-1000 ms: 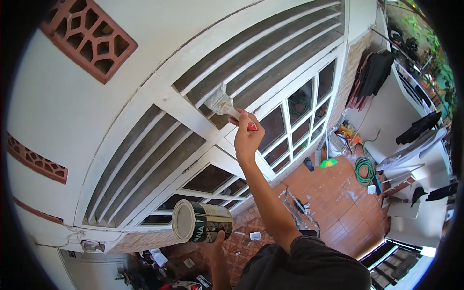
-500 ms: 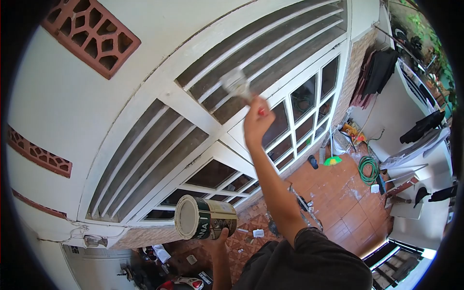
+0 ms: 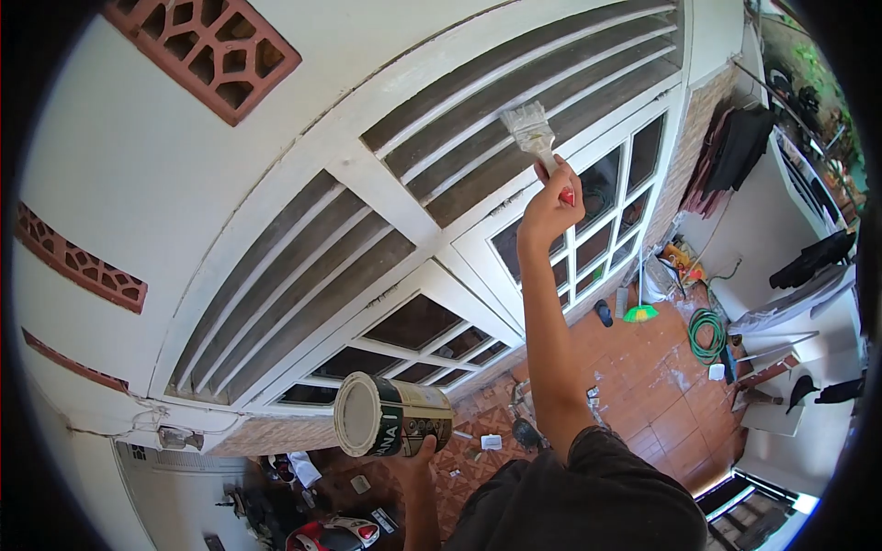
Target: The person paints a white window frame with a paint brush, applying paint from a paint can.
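My right hand (image 3: 552,204) is raised and closed around the handle of a paintbrush (image 3: 533,133) with a red handle end. Its pale, paint-caked bristles overlap the white slats (image 3: 478,122) of the upper vent in this view. Lower down, my left hand (image 3: 415,462) grips a paint can (image 3: 393,415) from beneath and behind, most of its fingers hidden by the can. The can has a dark green and cream label and is tilted, its pale round end facing left. A second slatted vent (image 3: 294,285) lies left of the raised arm.
White-framed window panes (image 3: 593,239) sit below the vents. On the tiled floor (image 3: 634,395) far below are a green coiled hose (image 3: 706,336), a green broom (image 3: 640,313) and a motorcycle (image 3: 335,534). Dark clothes (image 3: 740,151) hang at the right. Brick-red vent blocks (image 3: 216,50) are set in the wall.
My right hand has moved right along the upper vent with the paintbrush. The left hand still holds the paint can in nearly the same place, and the view has shifted slightly.
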Demonstrator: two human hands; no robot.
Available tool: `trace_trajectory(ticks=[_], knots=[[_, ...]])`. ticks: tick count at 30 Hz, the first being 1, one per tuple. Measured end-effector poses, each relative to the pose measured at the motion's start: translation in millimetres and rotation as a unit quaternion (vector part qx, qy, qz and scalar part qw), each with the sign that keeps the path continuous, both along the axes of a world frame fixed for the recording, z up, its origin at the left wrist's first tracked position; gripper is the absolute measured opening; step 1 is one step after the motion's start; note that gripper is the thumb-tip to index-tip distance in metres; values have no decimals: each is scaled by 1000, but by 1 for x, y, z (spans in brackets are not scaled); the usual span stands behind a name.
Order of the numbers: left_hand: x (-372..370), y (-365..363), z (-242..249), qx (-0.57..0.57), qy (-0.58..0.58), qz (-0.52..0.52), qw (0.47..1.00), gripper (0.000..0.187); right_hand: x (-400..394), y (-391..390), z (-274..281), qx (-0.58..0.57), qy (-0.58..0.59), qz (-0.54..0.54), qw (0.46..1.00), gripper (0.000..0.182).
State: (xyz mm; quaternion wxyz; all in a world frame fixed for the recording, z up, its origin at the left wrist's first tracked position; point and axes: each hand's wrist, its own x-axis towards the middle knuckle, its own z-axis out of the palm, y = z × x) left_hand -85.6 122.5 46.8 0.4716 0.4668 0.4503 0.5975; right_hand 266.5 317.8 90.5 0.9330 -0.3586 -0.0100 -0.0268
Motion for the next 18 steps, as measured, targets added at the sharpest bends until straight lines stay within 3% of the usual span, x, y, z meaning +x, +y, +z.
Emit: trace_trajectory(ticks=[3,7,13,16,18], knots=[[3,-1,2,-1,-6,5,1000,88,-24,9,-15,-44,-78,4,996,27],[7,1,9,10,-10,-3,1000,88,-98,19,-27,-88,-84,139,983,26],[-2,2,4,24,-8,-21,999,89,-98,6,-21,1,-24,222,975,29],[2,-1,5,4,28,-25,999,94,-85,12,-21,14,-44,198,979,31],[3,-1,7,2,36,-16,999,92,-67,15,-25,-10,-53,108,993,30]])
